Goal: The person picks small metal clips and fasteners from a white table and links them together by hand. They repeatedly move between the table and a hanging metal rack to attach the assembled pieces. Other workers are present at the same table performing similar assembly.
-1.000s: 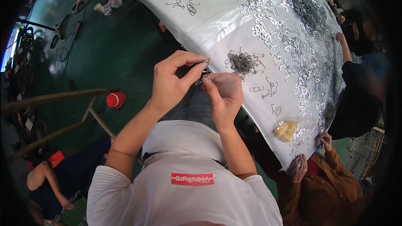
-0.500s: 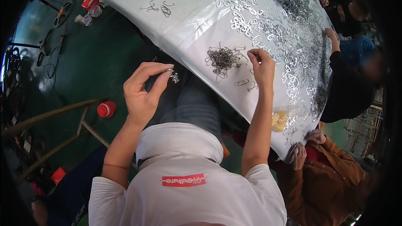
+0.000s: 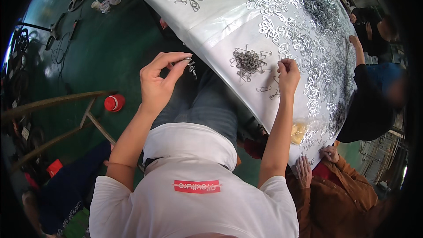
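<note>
My left hand (image 3: 161,81) is raised in front of the table edge, thumb and fingertips pinched on a small bunch of shiny metal hooks (image 3: 192,67) that dangles below them. Over the white-covered table (image 3: 211,46) is my right hand (image 3: 289,77), its thumb and fingers closed together; whatever they may hold is too small to make out. Between the hands sits a tangled pile of dark wire hooks (image 3: 249,63) on the sheet. A few loose wire hooks (image 3: 264,89) lie just left of my right wrist.
Shiny bent metal pieces (image 3: 275,24) spread over the table, heaped densely (image 3: 313,0) at the far side. A clear bag with yellow contents (image 3: 298,133) lies near the right forearm. Other people's hands (image 3: 304,171) rest along the right edge. A red container (image 3: 114,102) and wooden frame (image 3: 57,101) stand left.
The whole view has shifted, so the table sits farther right. The bunch under my left fingertips now hangs longer. My right hand stays beside the pile, its fingers more curled.
</note>
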A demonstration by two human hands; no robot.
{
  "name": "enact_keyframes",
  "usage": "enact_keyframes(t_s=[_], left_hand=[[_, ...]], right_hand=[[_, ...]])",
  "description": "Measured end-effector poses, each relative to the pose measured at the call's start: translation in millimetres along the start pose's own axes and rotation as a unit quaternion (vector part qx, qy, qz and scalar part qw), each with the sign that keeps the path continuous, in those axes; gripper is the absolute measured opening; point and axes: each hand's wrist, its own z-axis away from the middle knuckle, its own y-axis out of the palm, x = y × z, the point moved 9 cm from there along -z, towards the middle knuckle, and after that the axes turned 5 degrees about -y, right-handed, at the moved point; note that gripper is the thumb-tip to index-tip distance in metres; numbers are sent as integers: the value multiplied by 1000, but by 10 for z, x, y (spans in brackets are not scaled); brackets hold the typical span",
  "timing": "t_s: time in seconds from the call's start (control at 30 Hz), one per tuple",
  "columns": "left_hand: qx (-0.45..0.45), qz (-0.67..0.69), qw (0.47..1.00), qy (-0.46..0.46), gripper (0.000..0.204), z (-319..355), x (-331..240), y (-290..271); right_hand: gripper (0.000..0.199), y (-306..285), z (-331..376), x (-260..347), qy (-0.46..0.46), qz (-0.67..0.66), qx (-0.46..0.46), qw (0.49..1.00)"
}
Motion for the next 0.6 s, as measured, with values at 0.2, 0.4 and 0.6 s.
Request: enact_keyframes(t_s=[0.2,0.4,0.6], left_hand=[[15,27,999,-12,19,72,81,39],[40,0,999,14,19,180,-15,54],[52,4,998,44,26,219,-65,26]], right_hand=[[16,280,635,637,56,-372,50,925],[9,792,1415,1555,78,-491,202,844],[6,987,1557,1747,64,-478,176,858]])
